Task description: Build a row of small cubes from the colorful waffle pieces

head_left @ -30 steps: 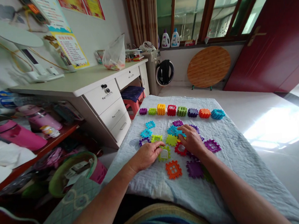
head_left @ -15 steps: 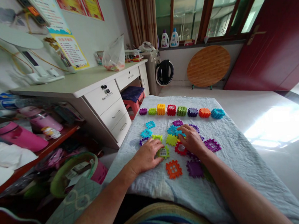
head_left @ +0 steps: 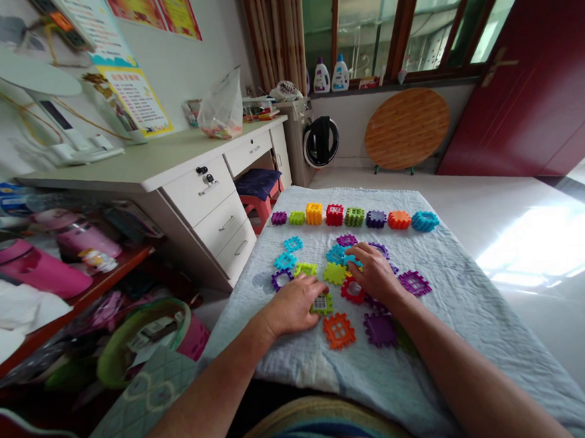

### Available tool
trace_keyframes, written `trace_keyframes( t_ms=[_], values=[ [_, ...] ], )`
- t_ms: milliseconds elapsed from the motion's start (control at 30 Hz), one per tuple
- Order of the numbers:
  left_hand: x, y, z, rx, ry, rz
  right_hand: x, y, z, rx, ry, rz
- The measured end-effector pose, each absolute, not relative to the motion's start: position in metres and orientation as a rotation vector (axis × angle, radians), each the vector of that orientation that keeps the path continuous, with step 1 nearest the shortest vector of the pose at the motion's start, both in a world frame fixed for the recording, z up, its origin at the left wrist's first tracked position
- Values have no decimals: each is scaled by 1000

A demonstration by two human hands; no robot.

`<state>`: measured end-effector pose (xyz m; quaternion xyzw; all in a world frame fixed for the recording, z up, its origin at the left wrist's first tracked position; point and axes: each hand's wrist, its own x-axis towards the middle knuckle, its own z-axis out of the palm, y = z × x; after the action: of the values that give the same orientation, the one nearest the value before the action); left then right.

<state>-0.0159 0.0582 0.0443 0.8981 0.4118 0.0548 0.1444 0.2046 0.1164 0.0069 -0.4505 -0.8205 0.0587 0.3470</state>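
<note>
My left hand is low over the cloth, its fingers and thumb closed about a green window-patterned tile. At the middle of the table my right hand has its fingers bent onto a blue notched tile; the palm side is hidden. Between the hands lie a lime tile and a red tile with a round opening. Nearer me are an orange window tile and a solid purple tile. A lime frame tile sits just beyond my left fingers.
A row of several coloured notched cubes spans the table's far side. Blue tiles lie at left, a purple lattice tile at right. Left stands a drawer desk; beyond are a stool and a washing machine.
My left hand has shifted slightly right and its fingers have drawn together over the green window tile, which has moved slightly toward me. My right hand stays almost still.
</note>
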Motion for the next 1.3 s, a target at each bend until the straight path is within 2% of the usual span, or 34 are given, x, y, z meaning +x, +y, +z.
trace_keyframes(
  t_ms=[400, 767, 1300],
  values=[
    [-54, 103, 66, 2648, 1266, 331, 205, 115, 9, -1170, -2139, 174],
    [-39, 134, 49, 2682, 1167, 11, 206, 115, 9, -1166, -2127, 162],
    [-42, 137, 44, 2686, 1185, -39, 207, 115, 8, -1186, -2131, 164]
  ],
)
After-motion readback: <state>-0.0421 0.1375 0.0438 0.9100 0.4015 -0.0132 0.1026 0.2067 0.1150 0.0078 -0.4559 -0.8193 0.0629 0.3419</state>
